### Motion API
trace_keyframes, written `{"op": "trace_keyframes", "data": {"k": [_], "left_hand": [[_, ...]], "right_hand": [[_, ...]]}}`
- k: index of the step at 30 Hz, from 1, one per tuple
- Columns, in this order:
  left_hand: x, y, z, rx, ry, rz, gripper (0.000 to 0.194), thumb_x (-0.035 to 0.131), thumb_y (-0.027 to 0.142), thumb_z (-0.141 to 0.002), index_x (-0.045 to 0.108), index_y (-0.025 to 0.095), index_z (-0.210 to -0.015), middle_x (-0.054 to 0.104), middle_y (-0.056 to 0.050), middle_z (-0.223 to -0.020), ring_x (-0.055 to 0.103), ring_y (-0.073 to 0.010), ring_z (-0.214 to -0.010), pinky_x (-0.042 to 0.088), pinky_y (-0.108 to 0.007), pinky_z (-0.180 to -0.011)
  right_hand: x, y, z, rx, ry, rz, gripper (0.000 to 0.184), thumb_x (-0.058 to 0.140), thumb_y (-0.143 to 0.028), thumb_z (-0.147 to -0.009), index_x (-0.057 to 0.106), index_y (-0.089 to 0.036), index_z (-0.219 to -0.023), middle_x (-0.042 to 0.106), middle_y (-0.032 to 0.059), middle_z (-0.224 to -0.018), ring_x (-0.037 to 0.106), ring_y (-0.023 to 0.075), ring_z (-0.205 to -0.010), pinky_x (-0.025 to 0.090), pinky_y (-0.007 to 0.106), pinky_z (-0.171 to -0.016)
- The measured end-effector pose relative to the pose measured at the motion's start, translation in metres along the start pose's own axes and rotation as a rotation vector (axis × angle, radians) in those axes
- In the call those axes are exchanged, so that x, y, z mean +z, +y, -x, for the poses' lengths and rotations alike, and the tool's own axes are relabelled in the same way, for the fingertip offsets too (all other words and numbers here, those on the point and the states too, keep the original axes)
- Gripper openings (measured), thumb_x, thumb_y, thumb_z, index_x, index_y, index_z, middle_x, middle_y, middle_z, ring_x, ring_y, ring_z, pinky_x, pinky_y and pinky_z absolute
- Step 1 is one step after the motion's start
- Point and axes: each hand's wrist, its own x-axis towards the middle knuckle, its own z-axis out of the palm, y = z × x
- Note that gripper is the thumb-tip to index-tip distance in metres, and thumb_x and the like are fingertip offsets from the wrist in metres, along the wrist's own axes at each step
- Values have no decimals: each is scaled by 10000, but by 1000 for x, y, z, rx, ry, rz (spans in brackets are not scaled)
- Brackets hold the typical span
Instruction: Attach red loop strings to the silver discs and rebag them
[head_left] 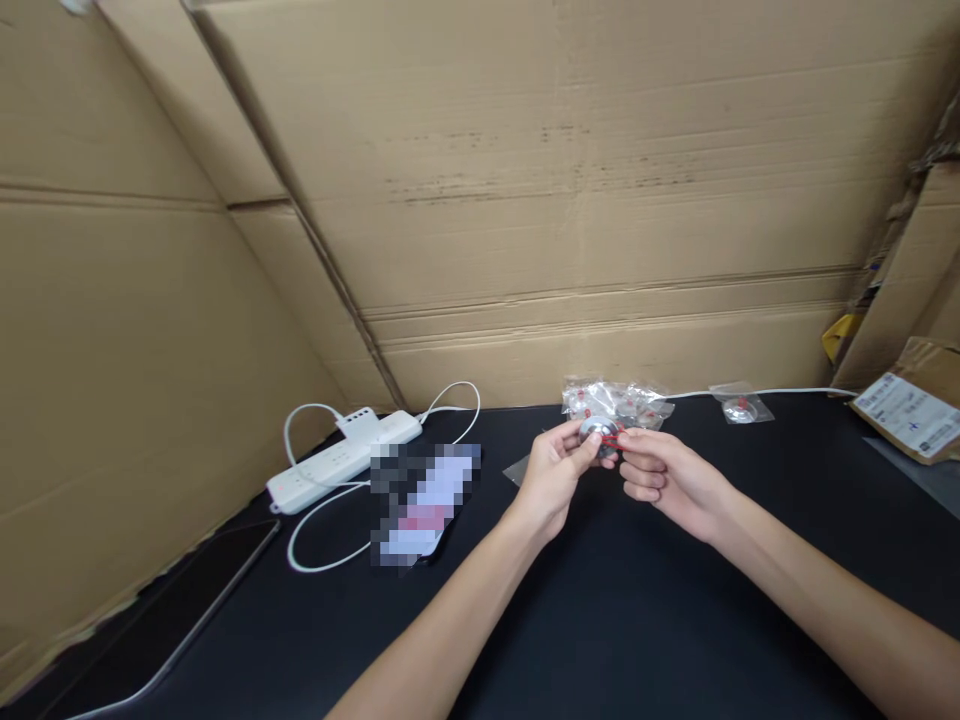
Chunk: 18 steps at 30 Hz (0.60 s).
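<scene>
A shiny round metal disc (592,429) with a red cord (612,438) is held up in front of me. My left hand (553,476) is closed on the disc, thumb across its face and fingers behind it. The fingertips of my right hand (670,478) pinch the red cord at the disc's right side, its other fingers curled. Just behind the hands lies a pile of clear plastic bags (634,402) with red and silvery pieces inside. Partly hidden by my left hand is a flat clear wrapper (516,471).
One more small bag (741,406) lies at the back right. A labelled cardboard parcel (911,412) stands far right. On the left are a white power strip (311,478) with cables, a blurred-out phone (427,505) and a dark tablet-like slab (165,620). Cardboard walls (600,220) enclose the black table (600,620).
</scene>
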Motion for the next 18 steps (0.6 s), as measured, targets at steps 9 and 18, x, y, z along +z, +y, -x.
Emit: {"op": "trace_keyframes", "data": {"k": [9, 18], "left_hand": [[7, -1, 1, -25, 30, 68, 266, 783, 318, -723, 717, 108, -872, 687, -72, -800, 625, -139, -662, 512, -288, -708], [9, 0, 3, -74, -21, 146, 240, 758, 293, -763, 714, 90, -882, 689, -86, -794, 616, -129, -672, 497, -276, -718]], "right_hand": [[-10, -8, -2, -10, 29, -14, 282, 737, -162, -726, 480, -158, -610, 236, -111, -474, 129, 41, -451, 166, 211, -428], [-18, -12, -5, 73, 28, -143, 338, 675, -130, -740, 402, -175, -545, 197, -104, -469, 114, 55, -460, 195, 229, -443]]}}
